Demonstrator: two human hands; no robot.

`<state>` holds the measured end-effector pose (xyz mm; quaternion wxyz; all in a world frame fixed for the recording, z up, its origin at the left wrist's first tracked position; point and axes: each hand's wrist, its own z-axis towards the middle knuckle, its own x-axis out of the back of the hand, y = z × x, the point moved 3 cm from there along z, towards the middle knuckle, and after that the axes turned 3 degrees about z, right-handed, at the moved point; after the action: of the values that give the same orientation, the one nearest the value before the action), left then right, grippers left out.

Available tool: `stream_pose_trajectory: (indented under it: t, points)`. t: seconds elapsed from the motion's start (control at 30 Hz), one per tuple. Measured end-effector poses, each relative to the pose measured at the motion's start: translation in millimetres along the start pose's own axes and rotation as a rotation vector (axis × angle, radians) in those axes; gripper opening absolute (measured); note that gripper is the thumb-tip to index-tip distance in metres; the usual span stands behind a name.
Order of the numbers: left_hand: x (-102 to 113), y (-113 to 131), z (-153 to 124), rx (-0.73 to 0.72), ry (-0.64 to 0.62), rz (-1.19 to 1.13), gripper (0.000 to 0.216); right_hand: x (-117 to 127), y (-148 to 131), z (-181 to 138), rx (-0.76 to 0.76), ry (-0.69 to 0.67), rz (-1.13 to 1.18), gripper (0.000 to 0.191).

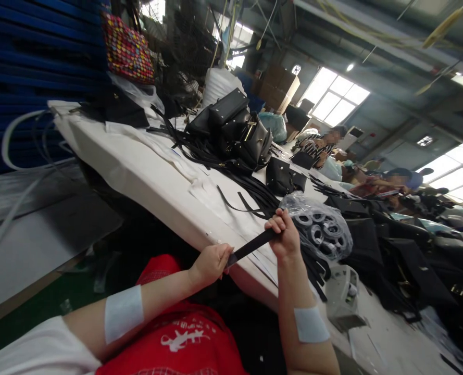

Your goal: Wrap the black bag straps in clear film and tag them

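One left hand (214, 262) and one right hand (285, 237) hold one black strap (252, 246). Two pale patches (124, 314) show, one on each arm (169, 291). One clear bag (323, 214) is on the counter (137, 164), and one dotted bag (127, 49) is far left.

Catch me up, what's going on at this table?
A person in a red garment has a black strap stretched straight between both hands, the left grip at its near end and the right grip farther along, over the near edge of the white table. Beyond lie a bunch of black straps and a pile of black bags. A clear plastic bag of rolls sits beside the right grip. Another person is in the background.
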<state>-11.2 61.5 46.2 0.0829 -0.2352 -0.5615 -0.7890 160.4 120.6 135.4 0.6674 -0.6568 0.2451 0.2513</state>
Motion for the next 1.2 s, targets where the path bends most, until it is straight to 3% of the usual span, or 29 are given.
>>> stream_pose_trajectory:
  t: [0.1,0.3,0.37,0.5,0.6,0.7,0.9,1.0,1.1,1.2]
  points:
    - [3,8,3,-0.065,0.005,0.021,0.046,-7,-25,8,0.057,-0.047,-0.026,0.021]
    - [24,60,43,-0.119,0.085,-0.119,0.045,-60,-2,-17,0.117,-0.166,-0.216,0.032]
    - [27,72,50,-0.124,0.133,-0.168,0.044,-71,-7,-19,0.12,-0.195,-0.252,0.032]
    - [17,72,40,-0.22,0.172,-0.047,0.044,-72,-63,-13,0.126,-0.142,-0.18,0.026]
    - [3,64,26,-0.304,0.1,0.022,0.042,-68,-112,-9,0.18,-0.1,-0.153,0.02]
    - [-1,69,24,-0.327,0.034,-0.024,0.041,-73,-136,-11,0.237,-0.145,-0.247,0.022]
    - [29,137,68,-0.303,0.071,-0.227,0.043,-93,-118,-24,0.349,-0.188,-0.558,0.04]
    - [38,163,88,-0.316,0.12,-0.287,0.043,-97,-100,-33,0.257,-0.231,-0.742,0.047]
    - [22,158,88,-0.31,0.107,-0.217,0.044,-96,-110,-35,0.213,-0.227,-0.673,0.037]
    - [-8,130,72,-0.299,0.0,-0.091,0.045,-90,-150,-29,0.295,-0.124,-0.396,0.025]
